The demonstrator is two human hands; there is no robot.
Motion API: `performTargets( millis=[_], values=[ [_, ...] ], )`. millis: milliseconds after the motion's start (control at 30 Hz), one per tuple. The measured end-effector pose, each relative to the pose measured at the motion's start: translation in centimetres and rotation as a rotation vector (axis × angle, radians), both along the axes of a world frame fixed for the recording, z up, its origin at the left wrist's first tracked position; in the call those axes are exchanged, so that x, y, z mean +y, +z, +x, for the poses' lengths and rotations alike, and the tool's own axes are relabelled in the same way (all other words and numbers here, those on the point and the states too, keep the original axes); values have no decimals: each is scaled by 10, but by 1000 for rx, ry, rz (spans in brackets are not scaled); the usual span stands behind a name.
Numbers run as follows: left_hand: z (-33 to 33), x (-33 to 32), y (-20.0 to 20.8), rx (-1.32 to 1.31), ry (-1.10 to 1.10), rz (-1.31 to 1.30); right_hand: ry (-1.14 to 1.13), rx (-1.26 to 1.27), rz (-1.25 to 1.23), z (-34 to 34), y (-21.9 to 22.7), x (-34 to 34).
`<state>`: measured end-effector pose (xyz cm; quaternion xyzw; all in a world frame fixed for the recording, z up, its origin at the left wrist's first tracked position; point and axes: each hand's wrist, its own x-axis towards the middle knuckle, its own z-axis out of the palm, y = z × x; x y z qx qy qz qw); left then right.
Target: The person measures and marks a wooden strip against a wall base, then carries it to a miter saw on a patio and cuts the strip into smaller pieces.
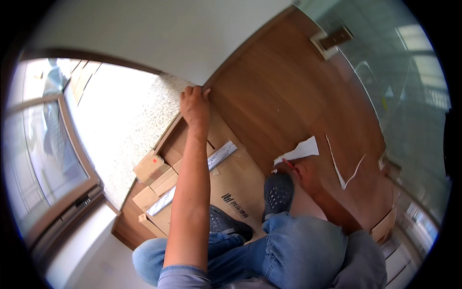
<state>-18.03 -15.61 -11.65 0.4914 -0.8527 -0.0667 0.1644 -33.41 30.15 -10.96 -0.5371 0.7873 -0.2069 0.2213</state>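
Note:
My left hand (194,109) reaches forward to the corner where the white wall (159,33) meets the brown wood-look board (279,82). Its fingers are curled together there, and whatever lies between them is hidden. Low on the right, my right hand (307,176) is closed around a small red thing (289,164), blurred, its kind unclear. Just beyond that hand a torn white strip (303,148) lies on the board. A thin white tear line (332,156) shows farther right.
Flattened cardboard (240,178) lies under my dark perforated shoes (279,192), with a printed white strip (222,155) on it. A cardboard piece (150,166) sits by the pale speckled surface (144,111). An open window frame (72,144) stands left; a glass pane (385,72) with a handle (332,41) borders the right.

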Motion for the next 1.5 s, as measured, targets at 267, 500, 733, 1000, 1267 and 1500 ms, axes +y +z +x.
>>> performTargets(
  millis=[267, 500, 733, 1000, 1267, 1500],
  values=[
    [4, 2, -2, 101, 49, 39, -58, -315, 115, -13, 56, -87],
    [2, 3, 5, 118, 97, 92, 3, -905, -231, -13, 74, -279],
    [1, 2, 3, 135, 129, 110, 119, -614, -443, 6, 21, -386],
    [3, 2, 0, 193, 149, 107, 200, -361, -665, 12, -11, -414],
    [3, 2, -1, 183, 149, 99, 231, -309, -678, 15, -6, -417],
    [3, 2, 0, 185, 135, 88, 238, -319, -676, 13, -11, -416]
  ],
)
